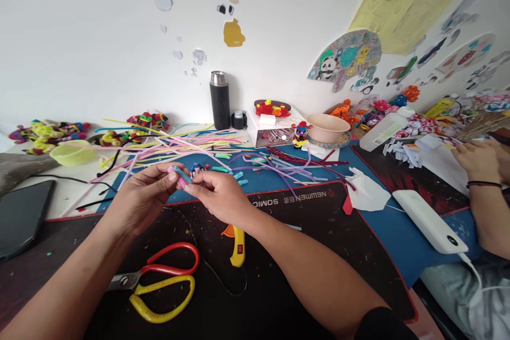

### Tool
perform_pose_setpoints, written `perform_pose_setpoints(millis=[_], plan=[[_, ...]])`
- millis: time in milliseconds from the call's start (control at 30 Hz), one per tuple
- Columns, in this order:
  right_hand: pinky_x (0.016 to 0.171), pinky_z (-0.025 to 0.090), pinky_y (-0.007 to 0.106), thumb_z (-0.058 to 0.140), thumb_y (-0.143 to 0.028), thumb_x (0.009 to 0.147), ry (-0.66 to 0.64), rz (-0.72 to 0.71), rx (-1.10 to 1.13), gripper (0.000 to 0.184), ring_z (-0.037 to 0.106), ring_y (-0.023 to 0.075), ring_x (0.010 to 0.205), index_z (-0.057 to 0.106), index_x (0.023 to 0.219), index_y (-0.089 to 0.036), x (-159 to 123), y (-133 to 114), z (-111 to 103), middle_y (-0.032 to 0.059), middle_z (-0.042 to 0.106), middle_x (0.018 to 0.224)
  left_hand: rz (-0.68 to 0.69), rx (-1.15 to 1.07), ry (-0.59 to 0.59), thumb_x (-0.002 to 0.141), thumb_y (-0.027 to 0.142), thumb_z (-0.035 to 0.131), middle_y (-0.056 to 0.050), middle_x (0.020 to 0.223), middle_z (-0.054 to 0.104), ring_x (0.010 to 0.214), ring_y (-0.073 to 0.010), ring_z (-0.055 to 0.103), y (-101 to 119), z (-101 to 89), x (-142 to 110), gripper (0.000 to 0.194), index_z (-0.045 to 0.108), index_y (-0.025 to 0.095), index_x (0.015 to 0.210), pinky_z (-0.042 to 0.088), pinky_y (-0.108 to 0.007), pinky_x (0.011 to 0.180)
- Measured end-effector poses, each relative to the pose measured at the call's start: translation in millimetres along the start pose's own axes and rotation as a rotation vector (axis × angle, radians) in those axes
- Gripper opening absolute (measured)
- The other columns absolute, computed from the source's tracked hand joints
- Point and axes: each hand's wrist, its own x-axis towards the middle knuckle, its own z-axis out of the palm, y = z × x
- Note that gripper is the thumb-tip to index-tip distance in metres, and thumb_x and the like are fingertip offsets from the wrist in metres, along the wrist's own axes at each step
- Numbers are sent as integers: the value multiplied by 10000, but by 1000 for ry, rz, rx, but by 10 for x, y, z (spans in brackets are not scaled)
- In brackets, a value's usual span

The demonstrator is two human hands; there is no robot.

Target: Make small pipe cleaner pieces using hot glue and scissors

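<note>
Between both hands is a small fuzzy pipe-cleaner piece [182, 176], pink with a blue strip. My left hand [145, 195] pinches its left end between thumb and fingers. At its lower right edge, my right hand [219, 194] closes thumb and fingertips on it. Just behind the fingers sits a little doll's head [196, 170] in blue and white, its lower part hidden by my right hand. Scissors [169, 268] with one red and one yellow handle lie below my left hand. Under my right wrist is a yellow glue gun [238, 248], partly covered.
Loose pipe cleaners [187, 143] spread across the back of the desk mat [303, 281]. Behind them stand a black thermos [220, 101], a white box [274, 135] and a beige bowl [327, 126]. A phone [24, 218] lies left; a power bank [428, 220] lies right, near another person's hand [478, 159].
</note>
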Motion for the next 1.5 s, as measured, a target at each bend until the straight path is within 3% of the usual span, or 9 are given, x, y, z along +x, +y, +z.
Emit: perform_pose_setpoints(millis=[233,533,767,1067,1233,1500], plan=[[562,274,269,649,-565,996,8,-40,10,374,420,119,586,731,964,-201,-7,10,-3,-48,504,648,-1,1,12,531,309,1065,-44,796,820,677,-135,706,9,9,5,372,866,166,811,609,-192,672],[544,321,260,618,-603,1006,-15,11,5,418,486,129,563,699,1130,-213,-27,-5,1,-47,535,647,-6,-36,36,490,303,1078,-41,787,823,689,-146,723,45,35,-18,391,863,181,794,616,-196,671],[547,307,265,610,-576,1009,-5,17,-2,364,472,135,568,678,989,-218,-5,36,8,-46,500,641,0,-13,21,523,283,1060,-53,820,826,708,-153,720,22,17,-22,348,858,178,786,616,-209,702],[569,303,268,631,-540,995,4,4,-5,335,457,130,589,672,931,-214,7,45,12,-46,505,654,-35,17,31,485,329,1073,-49,824,821,731,-152,710,27,-3,2,389,854,179,770,591,-214,715],[576,314,270,648,-538,986,11,23,-19,334,467,134,593,672,931,-209,4,29,17,-48,504,647,-48,9,25,506,312,1064,-51,782,806,673,-134,668,32,-1,-6,381,863,169,797,548,-197,620],[559,320,262,643,-536,994,-5,29,-20,341,473,124,564,651,893,-211,4,50,14,-56,483,630,-54,8,1,489,317,1069,-53,765,805,698,-153,692,22,-4,8,381,862,170,774,571,-220,682]])
